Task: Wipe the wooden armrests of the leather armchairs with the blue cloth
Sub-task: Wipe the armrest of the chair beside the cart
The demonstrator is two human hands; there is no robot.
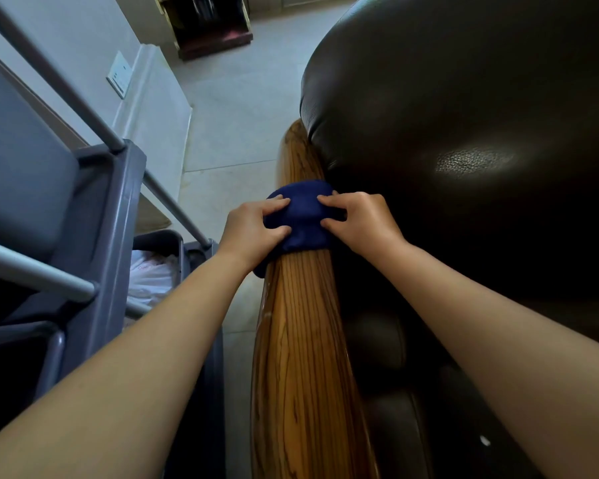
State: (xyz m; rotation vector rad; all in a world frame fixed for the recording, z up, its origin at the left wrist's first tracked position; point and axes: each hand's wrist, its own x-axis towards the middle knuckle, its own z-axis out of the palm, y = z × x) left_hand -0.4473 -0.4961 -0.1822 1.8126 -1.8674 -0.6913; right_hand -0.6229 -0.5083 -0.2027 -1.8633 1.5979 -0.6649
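A dark blue cloth [303, 216] is draped over the top of a long, glossy wooden armrest [301, 357] that runs away from me down the middle of the view. My left hand [251, 229] presses the cloth's left side, fingers curled into the fabric. On the cloth's right side rests my right hand [358, 219], fingertips gripping it. The dark brown leather armchair [464, 150] bulges directly to the right of the armrest, touching it.
A grey service cart [104, 236] with metal rails [66, 84] stands close on the left, a bin with white plastic [151, 274] in it. Pale tiled floor [229, 133] lies between cart and chair. A wooden stand [208, 25] sits far back by the wall.
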